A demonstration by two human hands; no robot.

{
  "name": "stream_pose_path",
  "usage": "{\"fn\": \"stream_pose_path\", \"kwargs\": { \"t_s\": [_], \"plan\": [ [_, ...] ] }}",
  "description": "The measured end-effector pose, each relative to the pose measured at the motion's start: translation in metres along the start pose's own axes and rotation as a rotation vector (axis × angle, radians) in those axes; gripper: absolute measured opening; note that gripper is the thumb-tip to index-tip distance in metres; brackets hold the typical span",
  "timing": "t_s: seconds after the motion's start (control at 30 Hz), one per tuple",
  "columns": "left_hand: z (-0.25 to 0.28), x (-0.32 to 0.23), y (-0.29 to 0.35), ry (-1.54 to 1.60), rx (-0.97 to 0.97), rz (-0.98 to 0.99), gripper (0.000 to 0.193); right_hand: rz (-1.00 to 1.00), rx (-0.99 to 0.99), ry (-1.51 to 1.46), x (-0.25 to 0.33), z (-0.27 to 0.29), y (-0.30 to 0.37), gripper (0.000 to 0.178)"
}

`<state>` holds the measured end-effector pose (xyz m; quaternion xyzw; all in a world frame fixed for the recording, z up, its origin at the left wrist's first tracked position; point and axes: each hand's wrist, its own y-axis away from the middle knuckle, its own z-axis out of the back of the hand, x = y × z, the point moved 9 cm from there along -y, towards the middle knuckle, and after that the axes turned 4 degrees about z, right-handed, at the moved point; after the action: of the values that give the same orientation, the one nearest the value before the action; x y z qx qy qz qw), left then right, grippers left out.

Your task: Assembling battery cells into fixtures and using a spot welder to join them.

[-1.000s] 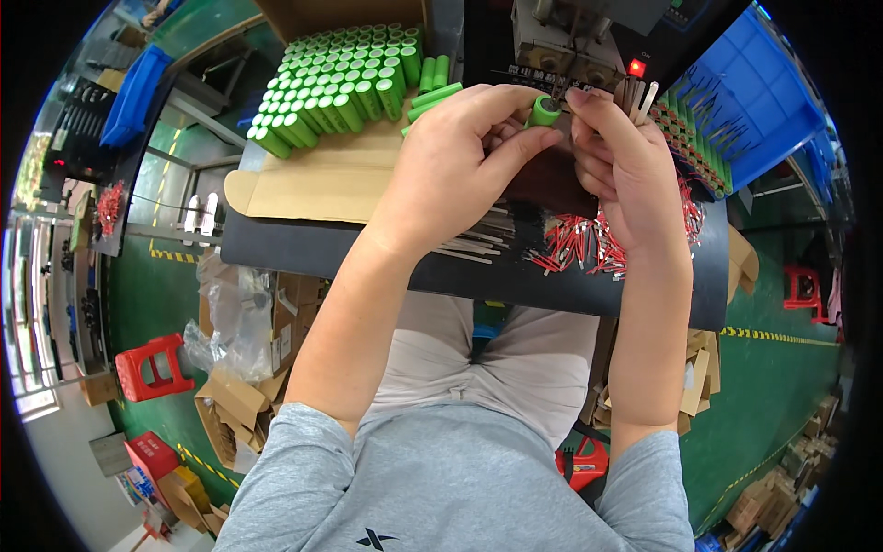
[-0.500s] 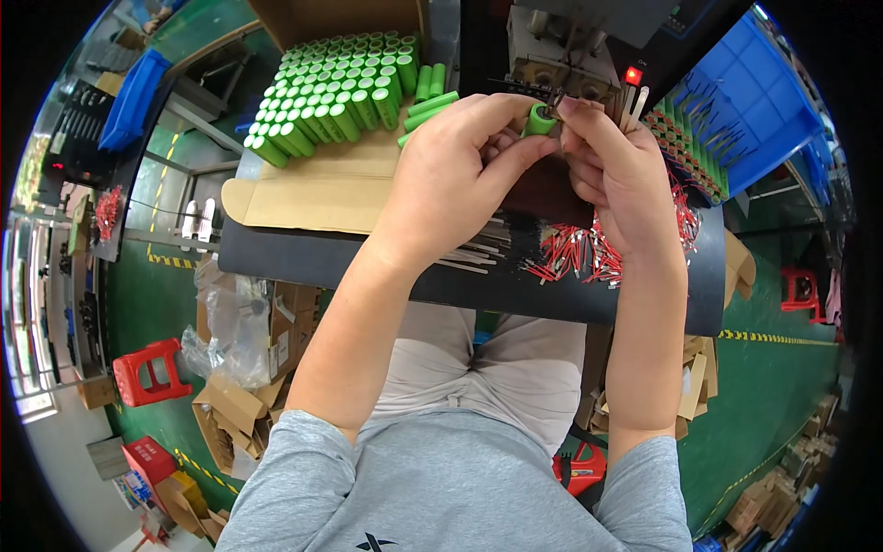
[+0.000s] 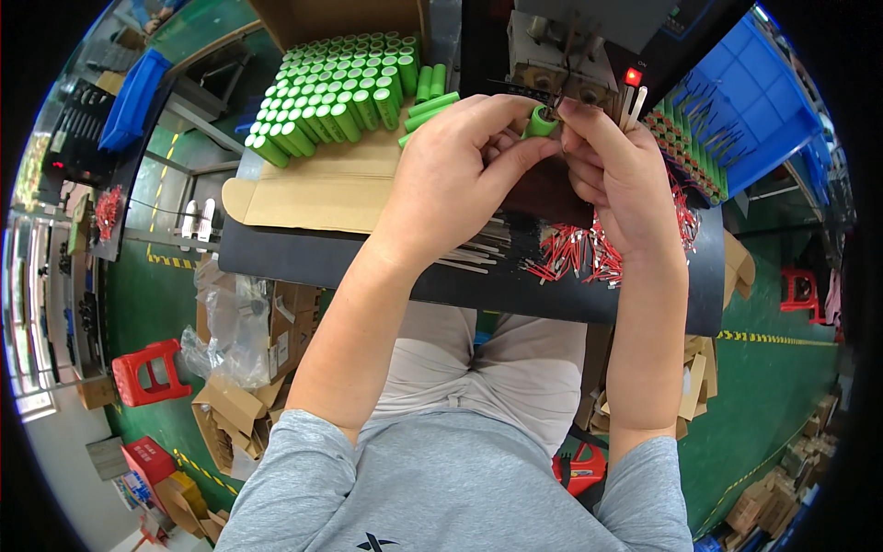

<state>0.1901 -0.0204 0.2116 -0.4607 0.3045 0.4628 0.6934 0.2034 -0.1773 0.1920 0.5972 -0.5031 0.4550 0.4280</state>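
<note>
My left hand (image 3: 451, 175) is closed round a green cylindrical battery cell (image 3: 540, 122), its end turned up toward the tips of a spot-welding machine (image 3: 561, 63). Against that same end my right hand (image 3: 618, 170) is pinched, thumb on top. Whatever small piece sits between the right fingers is hidden by them. Both hands are raised over the dark work table (image 3: 322, 262), right in front of the machine. Below them lie a heap of short red wire leads (image 3: 589, 253) and a bundle of thin metal strips (image 3: 474, 258).
Many upright green cells (image 3: 336, 97) stand in an open cardboard box (image 3: 313, 189) at left, with several loose cells (image 3: 430, 109) beside it. At right, cells with leads (image 3: 690, 152) sit by a blue bin (image 3: 763, 101). A red light (image 3: 634, 75) glows on the machine.
Both hands keep almost the same place and grip at the cell. The machine's head parts just behind the cell look slightly shifted.
</note>
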Motion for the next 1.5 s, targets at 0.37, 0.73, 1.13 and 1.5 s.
{"fn": "stream_pose_path", "kwargs": {
  "t_s": [0.37, 0.73, 1.13, 1.5],
  "plan": [
    [0.001, 0.001, 0.000, 0.006, -0.003, -0.003, 0.035, -0.004, 0.010, -0.018, 0.000, -0.001, 0.000, 0.027],
    [0.001, 0.002, 0.000, -0.002, -0.005, -0.012, 0.033, 0.014, -0.008, -0.011, 0.001, -0.001, 0.001, 0.025],
    [0.002, 0.000, 0.001, 0.038, -0.051, -0.038, 0.028, 0.021, -0.113, -0.030, 0.004, -0.002, 0.007, 0.023],
    [-0.001, 0.000, 0.005, 0.118, 0.039, -0.012, 0.025, 0.333, -0.467, 0.641, -0.007, 0.101, 0.078, 0.019]
  ]
}}
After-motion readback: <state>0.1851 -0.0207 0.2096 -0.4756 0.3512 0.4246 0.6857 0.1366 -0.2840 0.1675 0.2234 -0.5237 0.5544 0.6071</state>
